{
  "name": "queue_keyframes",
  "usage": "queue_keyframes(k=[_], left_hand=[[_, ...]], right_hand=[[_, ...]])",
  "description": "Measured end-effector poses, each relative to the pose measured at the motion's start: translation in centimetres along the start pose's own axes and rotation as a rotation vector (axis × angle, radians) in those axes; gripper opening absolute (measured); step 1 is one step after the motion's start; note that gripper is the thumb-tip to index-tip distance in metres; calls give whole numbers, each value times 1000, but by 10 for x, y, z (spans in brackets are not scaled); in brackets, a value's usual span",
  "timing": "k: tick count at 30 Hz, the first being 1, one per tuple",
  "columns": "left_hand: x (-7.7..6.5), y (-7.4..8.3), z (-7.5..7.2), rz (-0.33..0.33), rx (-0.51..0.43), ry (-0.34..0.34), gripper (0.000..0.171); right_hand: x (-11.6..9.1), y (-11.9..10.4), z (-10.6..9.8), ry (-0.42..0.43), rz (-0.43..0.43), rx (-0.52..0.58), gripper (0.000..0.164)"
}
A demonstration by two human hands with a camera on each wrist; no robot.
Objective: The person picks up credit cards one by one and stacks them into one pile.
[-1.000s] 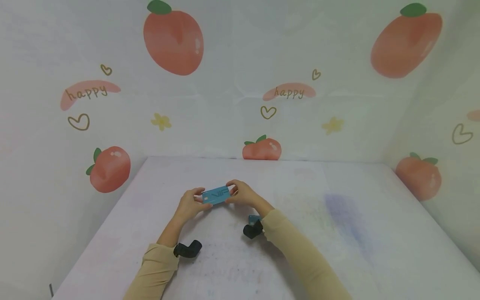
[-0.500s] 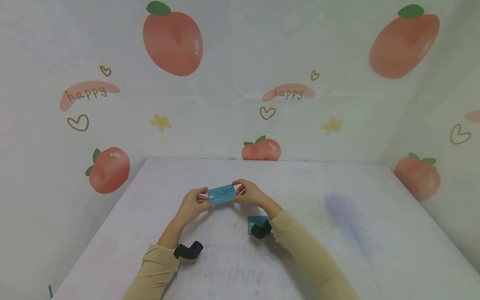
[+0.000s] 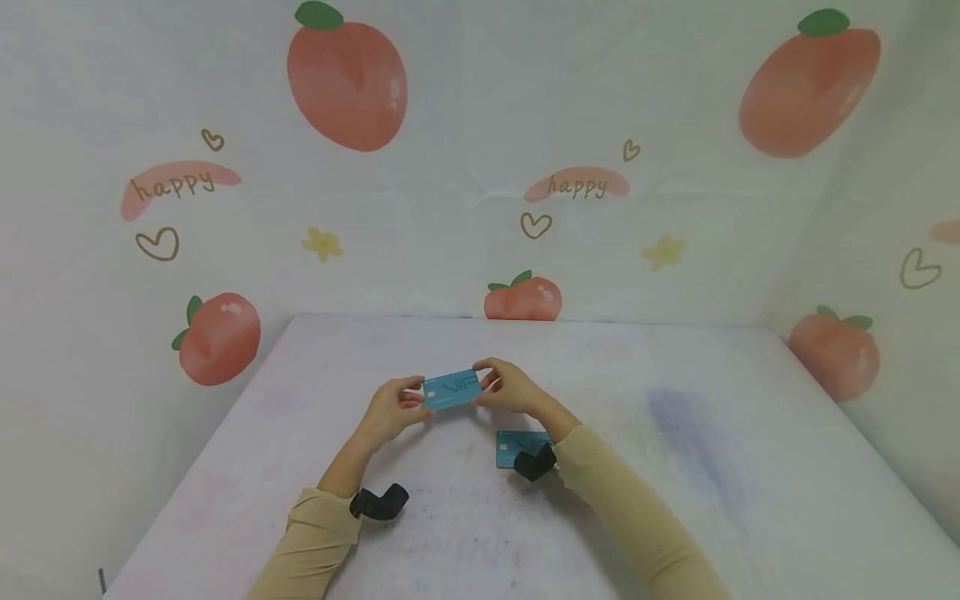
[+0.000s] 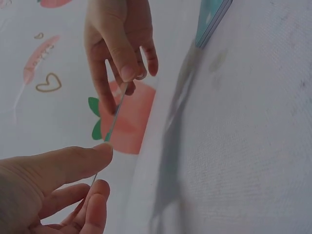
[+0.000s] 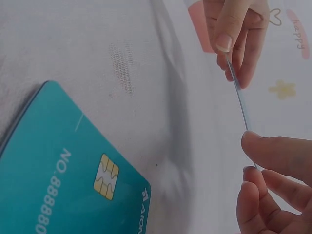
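A teal bank-style card with "VIP" lettering (image 3: 452, 390) is held up over the table by both hands. My left hand (image 3: 390, 410) pinches its left end between thumb and fingers. At the opposite end, my right hand (image 3: 512, 390) grips the card the same way. Both wrist views show this card (image 5: 239, 92) nearly edge-on, as a thin line between the two hands. On the table below my right wrist lies a small stack of matching teal cards (image 3: 510, 442), partly hidden by the black wrist camera. In the right wrist view, the top card (image 5: 63, 170) shows a gold chip and printed number.
A white cloth-covered table (image 3: 465, 533) spreads around the hands, with a purple smudge (image 3: 690, 433) at the right. Behind it rises a white backdrop (image 3: 465, 100) printed with peaches, hearts and "happy". Black wrist cameras (image 3: 381, 502) stick out from both sleeves.
Both hands have shifted a little to the right with the card between them. The right forearm has moved right too, uncovering more of the card stack.
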State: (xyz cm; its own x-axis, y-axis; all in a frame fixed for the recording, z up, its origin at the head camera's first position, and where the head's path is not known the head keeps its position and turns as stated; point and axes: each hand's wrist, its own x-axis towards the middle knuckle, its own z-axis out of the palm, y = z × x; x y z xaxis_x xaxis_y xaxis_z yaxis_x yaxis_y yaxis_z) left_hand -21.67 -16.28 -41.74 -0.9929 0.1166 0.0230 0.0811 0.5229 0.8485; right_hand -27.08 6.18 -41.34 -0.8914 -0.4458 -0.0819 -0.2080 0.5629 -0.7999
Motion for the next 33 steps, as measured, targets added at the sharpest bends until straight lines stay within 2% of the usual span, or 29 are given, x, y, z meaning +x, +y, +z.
queue_keyframes(k=[9, 21, 25, 27, 29, 32, 33], left_hand=[[1, 2, 3, -2, 17, 10, 59], [-1, 6, 8, 26, -22, 5, 59], [-2, 4, 10, 86, -44, 13, 59], [-3, 1, 11, 145, -52, 22, 59], [-4, 2, 12, 164, -53, 24, 58], [-4, 4, 14, 142, -60, 9, 57], [-4, 7, 15, 103, -61, 3, 57]], right_hand=[[-4, 4, -5, 2, -18, -7, 54], [-14, 5, -12, 2, -51, 2, 55], [-18, 6, -14, -2, -73, 7, 55], [-20, 6, -16, -4, -96, 5, 55], [-23, 7, -17, -5, -107, 5, 55], [-26, 9, -19, -6, -114, 7, 55], [-27, 9, -19, -6, -112, 7, 55]])
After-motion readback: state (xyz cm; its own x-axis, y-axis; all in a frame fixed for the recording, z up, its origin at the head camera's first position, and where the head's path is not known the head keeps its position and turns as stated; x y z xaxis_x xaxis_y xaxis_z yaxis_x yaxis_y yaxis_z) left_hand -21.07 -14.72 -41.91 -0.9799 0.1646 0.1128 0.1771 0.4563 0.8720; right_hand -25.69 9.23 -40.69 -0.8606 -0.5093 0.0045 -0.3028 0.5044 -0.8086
